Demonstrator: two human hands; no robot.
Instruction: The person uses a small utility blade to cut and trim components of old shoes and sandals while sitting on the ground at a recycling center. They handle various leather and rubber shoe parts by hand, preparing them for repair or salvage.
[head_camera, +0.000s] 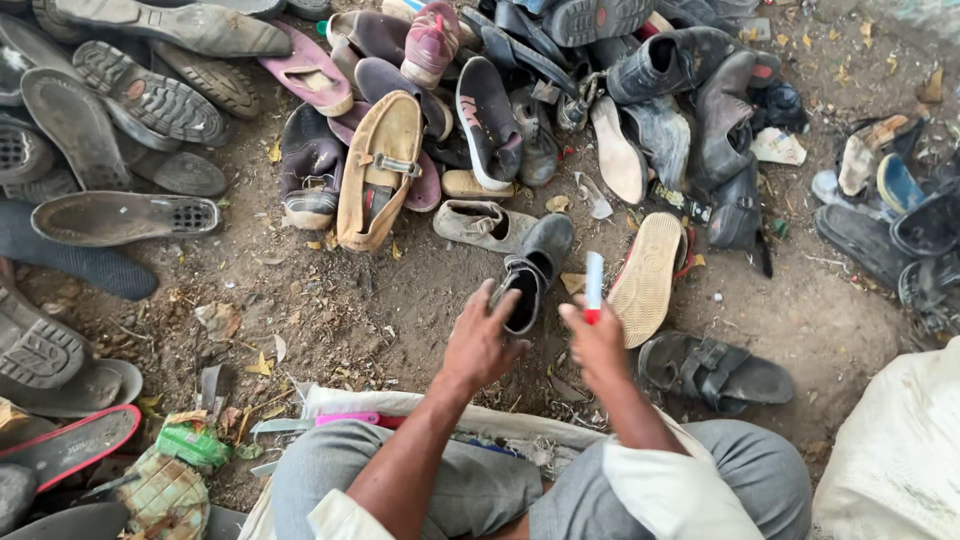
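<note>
Black leather shoe (530, 268) lies lengthwise ahead of you, left hand (483, 343) gripping its opening, right hand (597, 345) pinching a white-and-red tube (593, 287) beside it.

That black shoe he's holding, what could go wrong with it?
The left hand grips the black shoe only at its opening, so it might slip onto the dirt. The right hand holds a small white tube upright beside the shoe; whatever is in it could perhaps drip onto the fingers. Other shoes, like the tan sole, lie close and could get knocked.
</note>
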